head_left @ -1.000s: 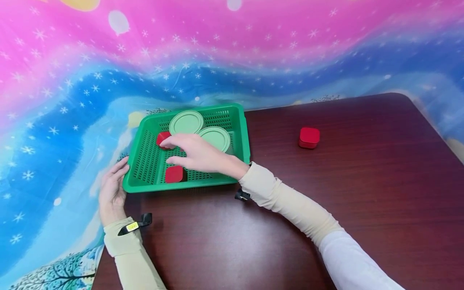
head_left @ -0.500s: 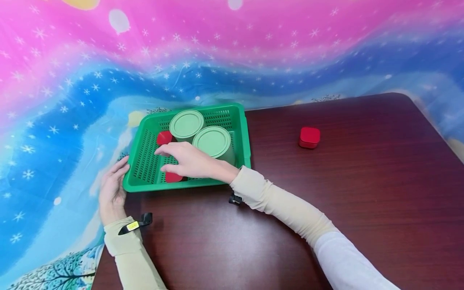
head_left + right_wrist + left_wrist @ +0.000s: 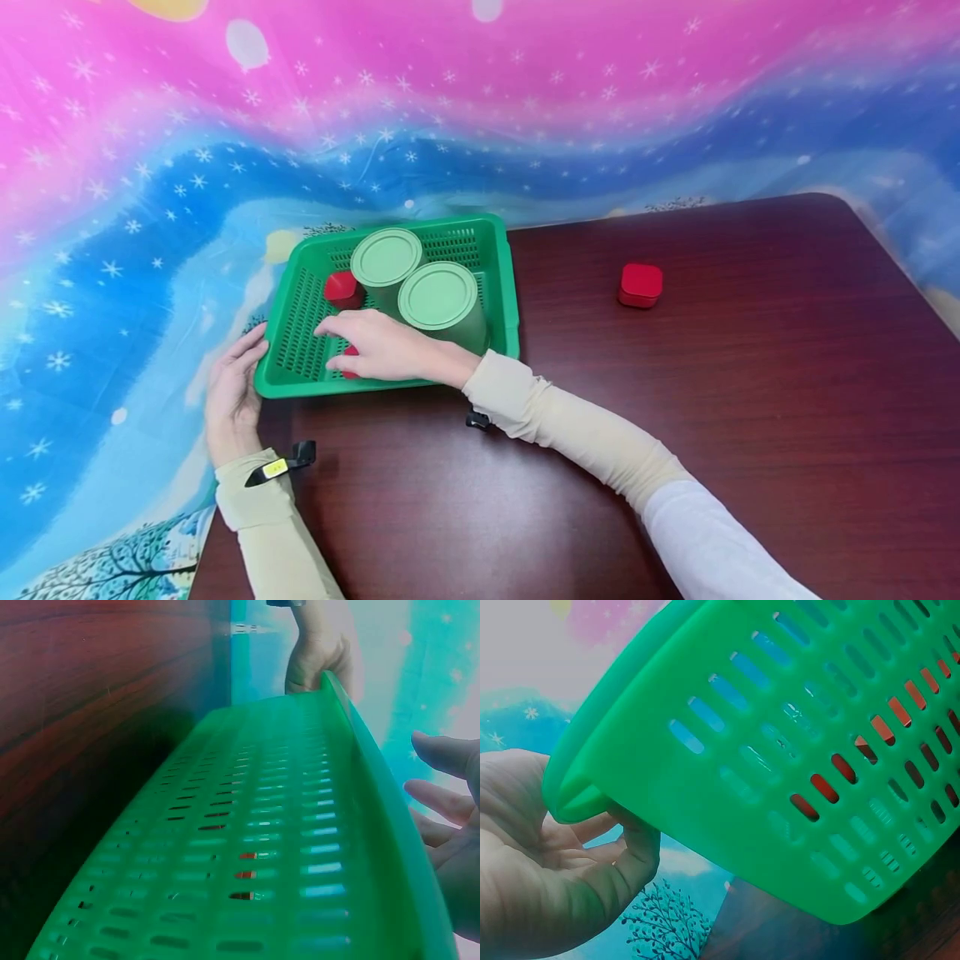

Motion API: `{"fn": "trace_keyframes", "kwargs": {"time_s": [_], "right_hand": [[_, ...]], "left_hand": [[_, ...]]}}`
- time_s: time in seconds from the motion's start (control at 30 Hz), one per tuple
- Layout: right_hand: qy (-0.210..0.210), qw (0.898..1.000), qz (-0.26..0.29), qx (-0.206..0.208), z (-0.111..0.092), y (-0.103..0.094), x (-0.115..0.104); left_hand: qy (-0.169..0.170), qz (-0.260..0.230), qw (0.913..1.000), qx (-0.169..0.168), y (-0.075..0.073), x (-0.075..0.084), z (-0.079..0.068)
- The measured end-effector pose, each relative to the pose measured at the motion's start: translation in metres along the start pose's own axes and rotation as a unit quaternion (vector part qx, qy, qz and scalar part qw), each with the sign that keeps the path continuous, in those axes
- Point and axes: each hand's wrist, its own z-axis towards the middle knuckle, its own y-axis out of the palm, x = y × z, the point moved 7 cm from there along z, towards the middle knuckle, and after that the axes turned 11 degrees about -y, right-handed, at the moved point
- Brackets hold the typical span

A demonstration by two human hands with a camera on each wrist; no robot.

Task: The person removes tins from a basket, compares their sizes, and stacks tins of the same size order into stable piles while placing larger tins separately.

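Note:
A green plastic basket (image 3: 512,300) with slotted walls stands on the table's left part. At its left rim is my left hand (image 3: 232,400); in the left wrist view the fingers (image 3: 639,844) curl beneath the rim. My right hand (image 3: 390,346) hangs over the basket's near side, thumb and fingers apart with nothing between them. Below it a red box (image 3: 349,363) is mostly hidden. Another small red box (image 3: 343,289), square with rounded corners, lies farther back. Two round green cans (image 3: 386,257) with pale lids stand in the basket beside it.
A third red box (image 3: 641,285) lies on the dark wooden table (image 3: 712,400), to the right of the basket. Behind the table hangs a pink and blue cloth (image 3: 525,108) with snowflakes.
My right hand has moved toward the near side of the basket, from beside the far red box to above the near one. My left hand and the basket stay put.

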Motion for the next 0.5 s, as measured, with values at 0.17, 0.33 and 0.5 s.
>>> {"fn": "trace_keyframes", "kwargs": {"time_s": [0.17,0.33,0.5], "right_hand": [[0.001,1.0,-0.011,-0.018,0.002,0.009,0.001],[0.021,0.998,-0.042,-0.045,0.004,0.018,0.004],[0.026,0.994,-0.077,-0.072,0.007,0.026,0.005]], "left_hand": [[-0.002,0.001,1.0,-0.002,0.001,0.0,-0.001],[-0.001,-0.002,1.0,-0.006,0.003,0.001,-0.003],[0.001,0.003,1.0,-0.002,0.003,0.0,-0.003]]}}
